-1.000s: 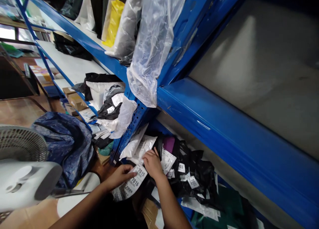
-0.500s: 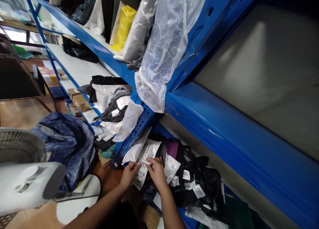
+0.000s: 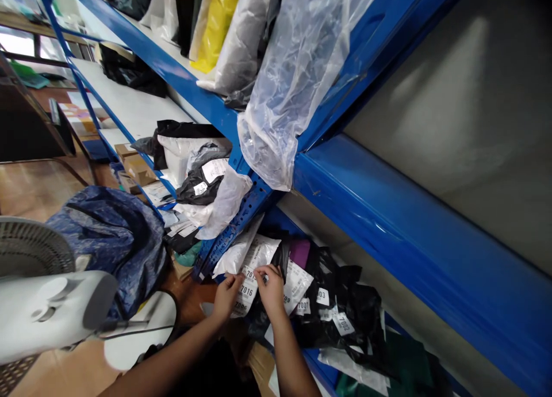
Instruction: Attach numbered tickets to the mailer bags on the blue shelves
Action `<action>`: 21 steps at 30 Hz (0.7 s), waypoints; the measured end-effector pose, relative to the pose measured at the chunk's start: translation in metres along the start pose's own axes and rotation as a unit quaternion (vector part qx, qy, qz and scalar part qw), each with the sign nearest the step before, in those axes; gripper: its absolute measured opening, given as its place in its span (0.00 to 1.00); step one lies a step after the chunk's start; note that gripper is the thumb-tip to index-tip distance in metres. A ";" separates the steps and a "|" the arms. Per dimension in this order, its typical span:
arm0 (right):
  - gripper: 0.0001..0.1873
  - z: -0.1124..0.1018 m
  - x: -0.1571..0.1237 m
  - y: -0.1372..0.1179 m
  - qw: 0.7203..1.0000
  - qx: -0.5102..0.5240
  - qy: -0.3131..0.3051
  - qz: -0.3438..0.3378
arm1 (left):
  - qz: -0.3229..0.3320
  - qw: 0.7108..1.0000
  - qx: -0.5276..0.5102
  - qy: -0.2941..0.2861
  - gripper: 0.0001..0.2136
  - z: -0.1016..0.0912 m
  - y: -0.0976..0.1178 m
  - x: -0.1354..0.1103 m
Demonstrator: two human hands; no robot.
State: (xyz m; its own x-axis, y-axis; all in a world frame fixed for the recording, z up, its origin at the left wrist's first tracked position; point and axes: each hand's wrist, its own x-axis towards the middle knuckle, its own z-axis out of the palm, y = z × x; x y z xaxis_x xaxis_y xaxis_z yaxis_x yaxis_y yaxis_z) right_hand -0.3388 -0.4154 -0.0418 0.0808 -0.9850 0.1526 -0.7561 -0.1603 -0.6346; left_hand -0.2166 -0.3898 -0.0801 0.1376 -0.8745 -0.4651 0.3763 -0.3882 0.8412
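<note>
My left hand is closed, its thumb and fingers pinching the left edge of a white strip of number labels. The numbers 7015, 7016 and 7006 can be read on it. At the strip's upper right edge, my right hand is closed too, with bent fingertips that partly hide what they grip. Behind the strip lies a white printed parcel bag. To the right are another white labelled bag and several black plastic parcel bags with number stickers, such as 7007 and 7002.
Blue shelf beams run close above and right of my hands. A clear plastic bag hangs over the upper shelf edge. Parcels fill a lower shelf at left. On the floor side are a fan and a blue sack.
My right hand has shifted slightly up and away from the strip's middle, uncovering more of the top number. The left hand has moved slightly down. The view has shifted a little.
</note>
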 end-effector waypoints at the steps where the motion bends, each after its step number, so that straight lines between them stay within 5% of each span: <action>1: 0.05 0.001 0.000 0.000 1.000 -0.003 0.002 0.001 | -0.003 1.000 -0.003 0.000 0.31 -0.001 0.000 -0.001; 10: 0.06 0.007 0.000 0.001 0.999 -0.042 0.014 0.002 | -0.007 1.000 0.015 0.008 0.31 0.000 0.002 -0.002; 14: 0.07 0.009 0.000 -0.003 0.997 -0.073 0.015 0.004 | -0.001 0.999 0.030 -0.035 0.29 -0.002 0.003 -0.005; 21: 0.07 0.007 -0.004 -0.002 0.994 -0.104 0.014 -0.006 | 0.083 0.991 0.091 -0.045 0.25 -0.033 0.015 -0.030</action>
State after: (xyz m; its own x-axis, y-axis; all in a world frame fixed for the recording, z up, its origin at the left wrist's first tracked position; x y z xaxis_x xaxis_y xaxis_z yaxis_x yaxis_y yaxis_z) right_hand -0.3326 -0.4114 -0.0466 0.0741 -0.9805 0.1818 -0.8736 -0.1518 -0.4625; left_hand -0.1843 -0.3600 -0.0624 0.0992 -0.9501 -0.2957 0.1826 -0.2748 0.9440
